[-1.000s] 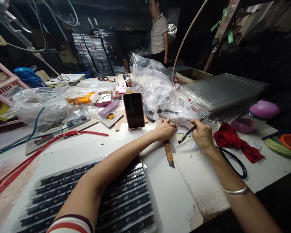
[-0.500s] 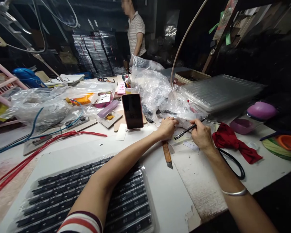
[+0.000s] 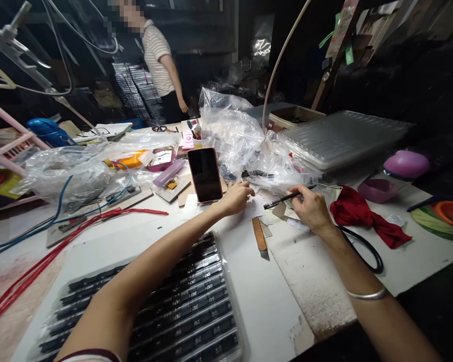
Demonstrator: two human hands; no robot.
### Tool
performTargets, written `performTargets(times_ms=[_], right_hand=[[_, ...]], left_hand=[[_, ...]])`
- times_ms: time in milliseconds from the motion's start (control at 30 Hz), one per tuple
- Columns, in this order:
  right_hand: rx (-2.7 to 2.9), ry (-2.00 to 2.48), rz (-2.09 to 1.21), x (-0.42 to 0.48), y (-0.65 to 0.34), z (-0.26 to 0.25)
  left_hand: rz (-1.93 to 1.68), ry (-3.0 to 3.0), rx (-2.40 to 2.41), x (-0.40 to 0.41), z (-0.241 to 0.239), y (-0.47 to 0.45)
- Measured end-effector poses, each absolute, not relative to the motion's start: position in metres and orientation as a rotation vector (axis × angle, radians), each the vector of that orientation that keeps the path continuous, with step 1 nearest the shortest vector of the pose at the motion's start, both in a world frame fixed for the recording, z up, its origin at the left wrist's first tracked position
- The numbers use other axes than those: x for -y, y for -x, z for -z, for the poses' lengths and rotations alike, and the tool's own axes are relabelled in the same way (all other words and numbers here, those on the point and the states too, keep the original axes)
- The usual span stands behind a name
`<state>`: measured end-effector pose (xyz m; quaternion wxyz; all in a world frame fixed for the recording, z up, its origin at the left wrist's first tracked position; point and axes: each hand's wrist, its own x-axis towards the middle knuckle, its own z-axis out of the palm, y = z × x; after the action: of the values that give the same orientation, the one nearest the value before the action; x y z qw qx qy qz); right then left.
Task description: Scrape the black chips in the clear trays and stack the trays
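My right hand (image 3: 310, 208) is closed round a black pen (image 3: 281, 200), whose tip points left over the table. Beside the phone (image 3: 204, 175) on its stand, my left hand (image 3: 238, 197) has its fingers stretched to the right, with nothing seen in them. Torn paper scraps (image 3: 280, 211) lie between the hands. A knife with a brown handle (image 3: 259, 235) lies just below them, its blade towards me. Under my left forearm is a clear plastic tray (image 3: 232, 286) with rows of black parts.
Crumpled clear plastic bags (image 3: 236, 138) pile up behind the hands. Stacked clear trays (image 3: 343, 138) stand at the back right. A red cloth (image 3: 357, 211) and a black cable loop (image 3: 375, 264) lie right. Red cords (image 3: 60, 256) cross the left. Another person (image 3: 160, 60) stands beyond the table.
My left hand has moved left, away from the plastic bags and towards the phone. My right hand has shifted slightly left with the pen. The other person has moved left.
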<state>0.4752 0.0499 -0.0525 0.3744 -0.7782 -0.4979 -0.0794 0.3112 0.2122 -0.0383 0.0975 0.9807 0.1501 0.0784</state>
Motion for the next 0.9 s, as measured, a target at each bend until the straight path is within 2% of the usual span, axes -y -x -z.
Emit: performTargets(times_ms=[333,700,900], right_hand=[[1.145,1.928,0.154,-0.049,-0.479,0.047],[1.106,1.881,0.085,-0.048,-0.483,0.046],[1.102,1.887,0.068,-0.048,-0.482,0.045]], left_hand=[[-0.220,-2.884,-0.379,-0.200,0.032,-0.330],[-0.033,-3.063,0.059,-0.165,0.045,-0.340],[-0.025,-3.110,-0.100,-0.183,0.044,-0.328]])
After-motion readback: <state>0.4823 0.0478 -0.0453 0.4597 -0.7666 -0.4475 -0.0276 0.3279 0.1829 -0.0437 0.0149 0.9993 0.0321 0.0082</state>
